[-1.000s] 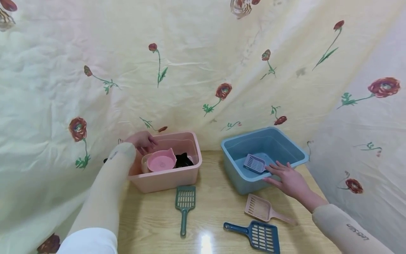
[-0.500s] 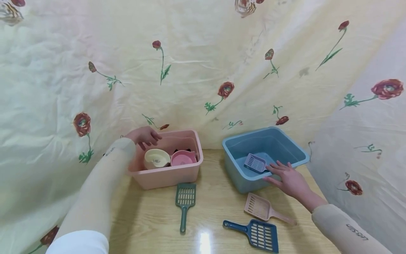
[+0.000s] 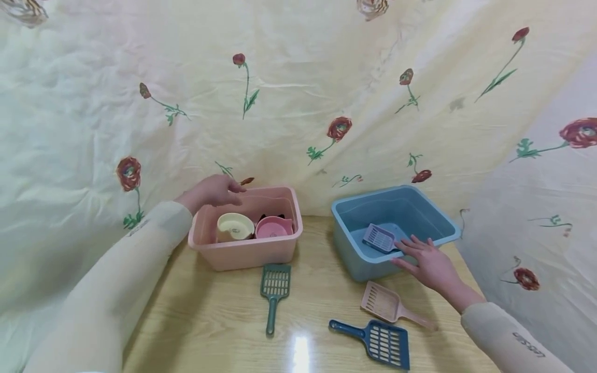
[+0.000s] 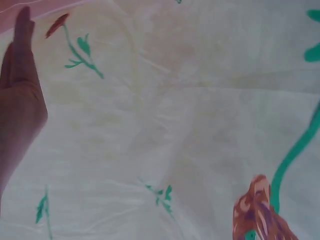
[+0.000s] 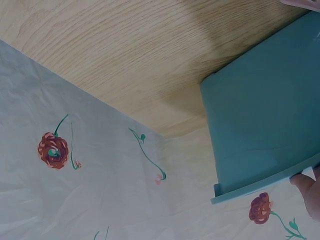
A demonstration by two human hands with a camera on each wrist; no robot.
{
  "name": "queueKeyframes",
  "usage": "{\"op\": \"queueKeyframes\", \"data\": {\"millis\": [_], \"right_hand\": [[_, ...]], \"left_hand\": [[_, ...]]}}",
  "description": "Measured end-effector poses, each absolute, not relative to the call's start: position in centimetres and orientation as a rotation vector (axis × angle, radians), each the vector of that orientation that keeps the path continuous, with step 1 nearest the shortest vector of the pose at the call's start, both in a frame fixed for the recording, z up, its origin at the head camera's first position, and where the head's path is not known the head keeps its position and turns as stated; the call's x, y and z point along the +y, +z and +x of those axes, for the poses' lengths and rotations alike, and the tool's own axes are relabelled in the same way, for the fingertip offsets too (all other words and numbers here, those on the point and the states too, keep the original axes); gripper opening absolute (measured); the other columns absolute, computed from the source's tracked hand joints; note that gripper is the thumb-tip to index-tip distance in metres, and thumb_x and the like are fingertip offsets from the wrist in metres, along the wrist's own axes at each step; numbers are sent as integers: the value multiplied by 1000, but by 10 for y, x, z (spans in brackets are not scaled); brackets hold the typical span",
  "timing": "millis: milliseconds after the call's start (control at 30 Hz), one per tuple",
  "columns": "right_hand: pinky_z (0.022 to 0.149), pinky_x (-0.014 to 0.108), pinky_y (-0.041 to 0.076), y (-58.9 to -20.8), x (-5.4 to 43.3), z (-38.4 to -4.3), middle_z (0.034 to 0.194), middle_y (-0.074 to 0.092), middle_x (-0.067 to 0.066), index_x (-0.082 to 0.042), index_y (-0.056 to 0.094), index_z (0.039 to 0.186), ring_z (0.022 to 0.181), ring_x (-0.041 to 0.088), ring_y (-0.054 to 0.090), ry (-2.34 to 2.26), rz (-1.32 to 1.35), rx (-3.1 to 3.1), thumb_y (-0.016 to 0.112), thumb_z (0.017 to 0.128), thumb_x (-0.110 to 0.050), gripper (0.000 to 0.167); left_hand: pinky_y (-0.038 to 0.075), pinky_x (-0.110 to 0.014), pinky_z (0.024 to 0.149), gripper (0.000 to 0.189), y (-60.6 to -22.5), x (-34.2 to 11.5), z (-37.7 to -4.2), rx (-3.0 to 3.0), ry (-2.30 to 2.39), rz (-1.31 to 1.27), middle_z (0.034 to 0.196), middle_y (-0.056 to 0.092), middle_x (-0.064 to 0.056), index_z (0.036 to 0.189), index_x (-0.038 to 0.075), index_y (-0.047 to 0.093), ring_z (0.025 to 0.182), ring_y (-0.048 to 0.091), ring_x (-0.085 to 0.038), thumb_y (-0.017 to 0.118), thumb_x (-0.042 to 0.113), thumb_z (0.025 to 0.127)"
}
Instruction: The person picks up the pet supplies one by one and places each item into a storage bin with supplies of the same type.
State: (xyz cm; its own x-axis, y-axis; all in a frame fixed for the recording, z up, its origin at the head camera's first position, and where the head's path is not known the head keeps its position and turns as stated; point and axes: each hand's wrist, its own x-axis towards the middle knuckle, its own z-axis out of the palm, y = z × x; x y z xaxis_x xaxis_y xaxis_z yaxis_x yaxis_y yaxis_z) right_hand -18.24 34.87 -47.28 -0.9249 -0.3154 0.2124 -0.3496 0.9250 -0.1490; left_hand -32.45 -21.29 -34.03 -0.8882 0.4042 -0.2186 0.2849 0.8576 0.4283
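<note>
Head view: cream bowl (image 3: 235,226) and pink bowl (image 3: 274,227) sit inside the pink bin (image 3: 254,255), undersides hidden by its front; a black item (image 3: 281,216) behind is mostly obscured. Left hand (image 3: 215,190), holding nothing, hangs over the rear-left corner. Right hand (image 3: 430,265), fingers extended, rests on the blue bin (image 3: 355,260), obscuring part of the purple scoop (image 3: 379,237); right wrist view crops this hand.

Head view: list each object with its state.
Cream bowl: face up
Pink bowl: face up
Black item: mostly hidden
Pink bin: uncovered, holding bowls
Blue bin: uncovered
Purple scoop: in blue bin
Green scoop: lying on table
Pink scoop: lying on table
Navy scoop: lying on table
</note>
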Motion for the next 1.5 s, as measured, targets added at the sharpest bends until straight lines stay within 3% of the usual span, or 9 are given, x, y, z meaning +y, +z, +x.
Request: {"op": "queueKeyframes", "data": {"millis": [133, 200, 367, 467, 600, 733, 867, 1367, 1500], "right_hand": [[114, 77, 34, -474, 350, -182, 143, 64, 26, -3, 69, 141, 139, 54, 53, 267, 502, -2893, 80, 93, -40, 61], [114, 76, 34, -475, 350, -182, 143, 64, 26, -3, 69, 141, 139, 54, 53, 260, 502, -2888, 80, 93, -40, 62], [114, 76, 34, -477, 350, -182, 143, 64, 25, -4, 68, 142, 139, 53, 53, 255, 506, -2875, 80, 93, -40, 62], [114, 76, 35, -477, 351, -183, 143, 65, 25, -4, 69, 141, 139, 53, 54, 257, 515, -2858, 80, 93, -41, 62], [113, 77, 36, -479, 352, -184, 142, 65, 25, -4, 69, 141, 137, 54, 55, 257, 523, -2841, 80, 92, -41, 62], [112, 76, 37, -482, 353, -185, 142, 65, 26, -4, 69, 141, 138, 54, 54, 256, 515, -2843, 81, 92, -42, 63], [111, 77, 37, -482, 353, -185, 142, 64, 26, -4, 69, 141, 137, 55, 54, 253, 517, -2843, 79, 93, -44, 64], [114, 75, 35, -478, 351, -185, 144, 64, 25, -5, 68, 142, 139, 54, 53, 243, 504, -2877, 79, 94, -43, 62], [115, 75, 35, -477, 351, -185, 144, 64, 25, -5, 68, 142, 139, 54, 53, 244, 498, -2885, 79, 94, -42, 62]], "left_hand": [[54, -52, 96, 53, -346, -205, -300, 2897, 422, 531, 142, 68, -18, 149, 16, 65, 114, 66, -36, 67, 38, 101], [54, -53, 95, 55, -352, -202, -286, 2960, 386, 502, 143, 69, -14, 152, 21, 62, 113, 68, -35, 64, 45, 103], [48, -62, 111, 52, -382, -203, -257, 3180, 382, 594, 143, 69, -11, 146, 14, 67, 134, 64, -37, 72, 40, 101], [53, -62, 105, 51, -404, -205, -242, 3294, 415, 636, 137, 72, -15, 138, 6, 72, 129, 66, -37, 79, 34, 96], [58, -62, 94, 59, -434, -205, -222, 3365, 411, 482, 145, 66, -19, 144, 6, 67, 131, 64, -41, 75, 42, 97], [49, -65, 109, 64, -462, -203, -209, 3443, 395, 372, 153, 59, -20, 148, 8, 63, 144, 53, -42, 72, 47, 98], [36, -69, 119, 62, -488, -200, -198, 3567, 417, 317, 152, 60, -20, 146, 12, 66, 147, 50, -43, 76, 46, 96], [31, -74, 120, 54, -547, -184, -201, 3892, 563, 310, 141, 69, -17, 136, 12, 74, 141, 56, -44, 78, 42, 91], [34, -75, 117, 53, -552, -182, -206, 3951, 605, 310, 137, 71, -18, 134, 12, 75, 138, 59, -45, 78, 42, 90]]}}
